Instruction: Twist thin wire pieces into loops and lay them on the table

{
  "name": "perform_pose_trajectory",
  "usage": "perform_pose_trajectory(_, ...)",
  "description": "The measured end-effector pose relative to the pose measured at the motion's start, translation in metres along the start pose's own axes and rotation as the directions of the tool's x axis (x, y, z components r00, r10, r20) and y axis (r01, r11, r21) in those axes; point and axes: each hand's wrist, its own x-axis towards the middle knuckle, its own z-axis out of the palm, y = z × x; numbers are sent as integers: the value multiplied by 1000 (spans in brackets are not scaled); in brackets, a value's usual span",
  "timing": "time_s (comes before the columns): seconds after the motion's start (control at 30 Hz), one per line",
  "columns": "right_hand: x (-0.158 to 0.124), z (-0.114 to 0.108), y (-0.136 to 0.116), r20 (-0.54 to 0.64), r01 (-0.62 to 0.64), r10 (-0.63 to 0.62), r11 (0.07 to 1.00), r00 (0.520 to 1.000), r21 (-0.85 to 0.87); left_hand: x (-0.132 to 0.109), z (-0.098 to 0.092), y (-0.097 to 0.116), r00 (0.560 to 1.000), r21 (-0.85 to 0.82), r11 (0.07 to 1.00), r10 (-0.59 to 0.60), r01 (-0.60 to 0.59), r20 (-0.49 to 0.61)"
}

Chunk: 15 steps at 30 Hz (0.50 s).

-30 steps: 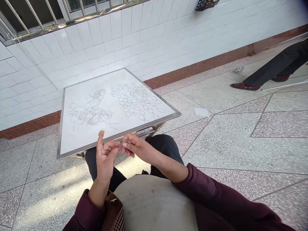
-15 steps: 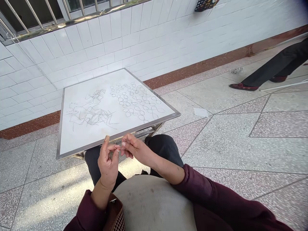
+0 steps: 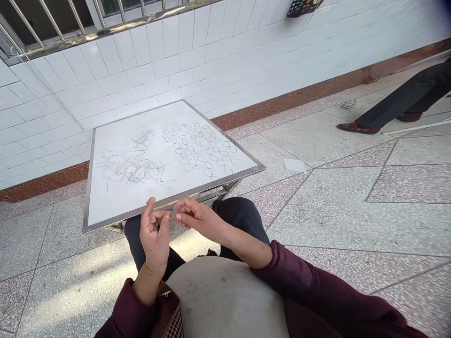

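Observation:
My left hand (image 3: 155, 237) is in front of the table's near edge, thumb and index finger pinched on a thin wire (image 3: 173, 216) that barely shows. Facing it, my right hand (image 3: 199, 219) has thumb and fingertips closed on the wire's other side. A small gap separates the two sets of fingertips. On the white tabletop (image 3: 123, 206) beyond, a tangle of loose bent wires (image 3: 139, 171) lies at the left. Several wire pieces bent into rounded loops (image 3: 192, 148) are spread out over the right part.
A metal rim borders the table, which stands close to a white tiled wall (image 3: 148, 70). To the right, a person's leg and dark red shoe (image 3: 359, 127) show near a coil of wire (image 3: 348, 104) on the floor. A pale sheet (image 3: 295, 165) lies beside the table.
My hands have drawn slightly apart, the left one shifting a little to the left. The wires on the table look the same.

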Motion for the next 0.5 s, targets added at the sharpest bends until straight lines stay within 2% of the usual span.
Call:
perform_pose_trajectory(0.07,1,-2,3,-28,102,-111,969,993,-227,1,-1,-1,1000,-20,1000,9,-9,-14)
perform_pose_trajectory(0.13,2,-4,6,-29,231,-275,857,961,-461,1,0,-1,1000,-41,999,9,-10,-16)
perform_pose_trajectory(0.2,3,-4,8,-4,312,-392,736,920,-600,0,1,-2,1000,-58,998,3,-3,-13)
perform_pose_trajectory(0.27,3,-3,9,18,346,-441,679,898,-648,-1,2,-2,1000,-67,998,-7,6,-10)
perform_pose_trajectory(0.5,1,7,12,94,393,-471,591,877,-705,-3,7,0,996,-169,985,-55,42,-73)
